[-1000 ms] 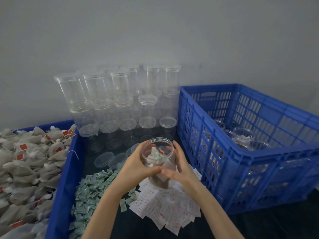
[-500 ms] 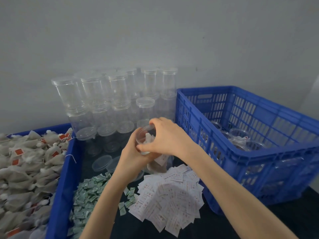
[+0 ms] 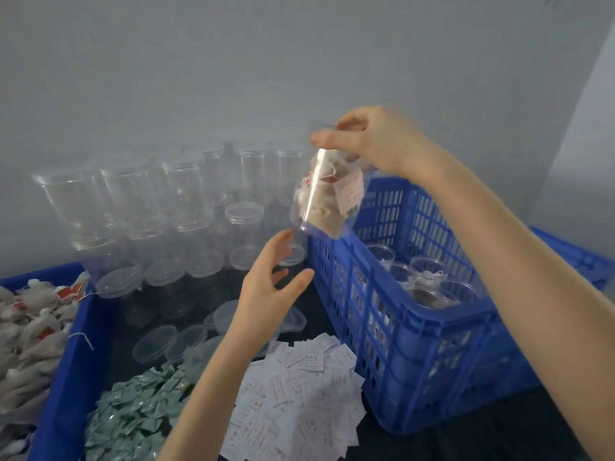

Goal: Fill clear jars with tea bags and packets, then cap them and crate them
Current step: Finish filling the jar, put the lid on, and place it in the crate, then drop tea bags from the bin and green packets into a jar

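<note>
Since half a second ago, I see the filled jar lifted clear of the left hand and carried up and right, now tilted over the near-left corner of the right crate.

Far left: blue bin heaped with tea bags.
Left of centre, far: stacked empty jars against the wall; loose clear lids lie on the dark surface nearer me.
Near left: pile of green packets.
Centre: left hand, fingers spread and relaxed, holding nothing, just below the lifted jar and apart from it.
Near centre: white packets spread beside the green ones.
Right of centre, high: right hand, fingers curled over the jar's top, gripping it; tea bags and a white packet show through its wall.
Right: blue slatted crate with several jars standing inside, at least one holding tea bags.
</note>
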